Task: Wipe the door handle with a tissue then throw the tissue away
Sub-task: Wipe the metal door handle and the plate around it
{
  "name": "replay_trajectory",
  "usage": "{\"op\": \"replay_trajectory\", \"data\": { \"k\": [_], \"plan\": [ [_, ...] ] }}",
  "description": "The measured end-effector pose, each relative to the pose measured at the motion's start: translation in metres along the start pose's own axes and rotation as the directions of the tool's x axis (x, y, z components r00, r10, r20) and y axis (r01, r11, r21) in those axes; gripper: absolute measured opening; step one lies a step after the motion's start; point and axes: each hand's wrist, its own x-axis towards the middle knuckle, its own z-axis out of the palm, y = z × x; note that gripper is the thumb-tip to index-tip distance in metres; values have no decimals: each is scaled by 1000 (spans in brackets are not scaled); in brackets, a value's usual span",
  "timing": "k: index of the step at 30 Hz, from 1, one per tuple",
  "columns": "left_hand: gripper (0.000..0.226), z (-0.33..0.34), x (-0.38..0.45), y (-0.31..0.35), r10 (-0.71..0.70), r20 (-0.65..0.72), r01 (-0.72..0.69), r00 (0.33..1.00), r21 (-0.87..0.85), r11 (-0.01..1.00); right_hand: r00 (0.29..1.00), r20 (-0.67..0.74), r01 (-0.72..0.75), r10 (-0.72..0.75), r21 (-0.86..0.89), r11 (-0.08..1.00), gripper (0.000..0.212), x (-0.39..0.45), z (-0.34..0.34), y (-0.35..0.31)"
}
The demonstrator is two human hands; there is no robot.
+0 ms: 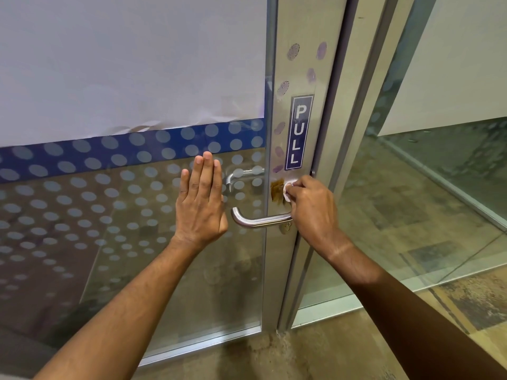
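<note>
A steel lever door handle juts from the metal frame of a glass door. My right hand is shut on a small white tissue and presses it to the frame just above the handle's base, beside a brown smear. My left hand lies flat on the glass to the left of the handle, fingers together and pointing up, holding nothing. Most of the tissue is hidden inside my fingers.
A blue PULL sign is stuck on the frame above the smear. The glass door carries frosted dots and a blue band. A second handle shows through the glass. Glass partition stands to the right, brown floor below.
</note>
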Motion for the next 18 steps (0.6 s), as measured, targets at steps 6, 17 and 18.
{"op": "replay_trajectory", "data": {
  "k": [6, 17, 18],
  "plan": [
    [96, -3, 0, 1, -2, 21, 2, 1000, 1, 1000, 986, 99, 139, -134, -44, 989, 14, 8, -6, -5],
    [96, -5, -1, -1, 18, 28, -19, 999, 23, 1000, 970, -243, 93, -27, 264, 960, 18, 3, -11, -10],
    [97, -4, -1, -1, 20, 28, -21, 999, 23, 1000, 974, -220, 99, -47, 232, 968, 17, 5, -10, -11]
  ]
}}
